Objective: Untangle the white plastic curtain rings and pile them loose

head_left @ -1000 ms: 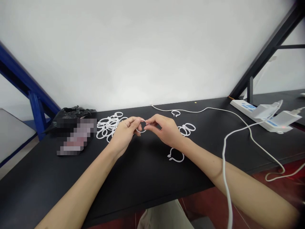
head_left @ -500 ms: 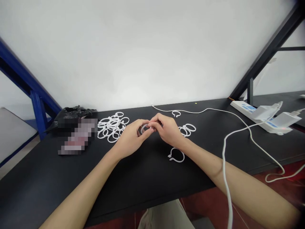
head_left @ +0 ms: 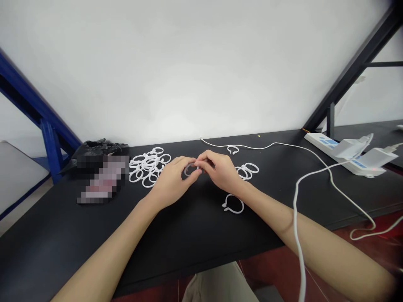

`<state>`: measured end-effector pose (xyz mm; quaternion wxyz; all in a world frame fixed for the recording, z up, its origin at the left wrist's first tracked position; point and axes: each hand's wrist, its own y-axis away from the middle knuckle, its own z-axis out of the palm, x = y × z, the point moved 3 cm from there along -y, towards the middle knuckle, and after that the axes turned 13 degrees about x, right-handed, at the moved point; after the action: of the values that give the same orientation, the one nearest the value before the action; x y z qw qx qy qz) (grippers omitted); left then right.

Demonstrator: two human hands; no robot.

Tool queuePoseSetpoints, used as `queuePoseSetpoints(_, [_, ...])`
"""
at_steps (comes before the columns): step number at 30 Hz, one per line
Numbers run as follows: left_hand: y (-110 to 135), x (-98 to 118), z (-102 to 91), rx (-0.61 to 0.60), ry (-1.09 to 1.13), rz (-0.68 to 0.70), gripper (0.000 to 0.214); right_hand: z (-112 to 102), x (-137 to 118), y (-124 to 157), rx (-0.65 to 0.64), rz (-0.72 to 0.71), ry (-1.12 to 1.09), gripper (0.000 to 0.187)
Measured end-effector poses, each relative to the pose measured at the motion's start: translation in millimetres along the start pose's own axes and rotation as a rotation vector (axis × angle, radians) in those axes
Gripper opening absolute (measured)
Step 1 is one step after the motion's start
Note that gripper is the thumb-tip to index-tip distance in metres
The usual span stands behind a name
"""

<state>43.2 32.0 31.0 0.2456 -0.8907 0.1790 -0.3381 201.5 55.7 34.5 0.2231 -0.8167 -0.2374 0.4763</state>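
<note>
1. Head view, centre: a person's two bare hands meet above a black tabletop (head_left: pixel 195 247), sharing one thin white plastic ring (head_left: pixel 188 170).
2. The left hand (head_left: pixel 171 181) curls around the ring from the left and below. Its fingers are closed on the near and left arc.
3. The right hand (head_left: pixel 222 173) comes in from the right. Its thumb and forefinger are pinched together on the ring's right edge, where the fingertips of both hands almost touch.
4. The ring is held clear of the table between the two hands, its open face turned roughly toward the camera. Neither hand is clearly the nearer.
5. Left of the hands, near the left knuckles, lies a loose heap of white plastic rings (head_left: pixel 147 165). A crumpled black plastic bag (head_left: pixel 96 147) sits beyond it.
6. Right of the hands, a small cluster of white rings (head_left: pixel 248 170) lies just past the right wrist. A single white ring with a clasp nub (head_left: pixel 233 204) rests beside the right forearm.
7. Far right: a white cable (head_left: pixel 296 197) loops across the table toward a white power strip (head_left: pixel 343 153).
</note>
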Motion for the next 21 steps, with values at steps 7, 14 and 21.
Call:
queuePoseSetpoints(7, [-5.6, -42.4, -19.1, 0.209, -0.562, 0.021, 0.040, 2.2, 26.2, -4.1, -0.126, 0.049, 0.271, 0.027])
queuePoseSetpoints(14, [-3.7, -67.6, -28.0, 0.172, -0.697, -0.069, 0.045, 4.3, 37.3, -6.8, -0.184, 0.068, 0.334, 0.021])
queuePoseSetpoints(21, [2.8, -1.9, -4.7, 0.086, -0.271, 0.193, 0.032, 4.5, 39.3, -7.3, -0.152, 0.104, 0.423, 0.024])
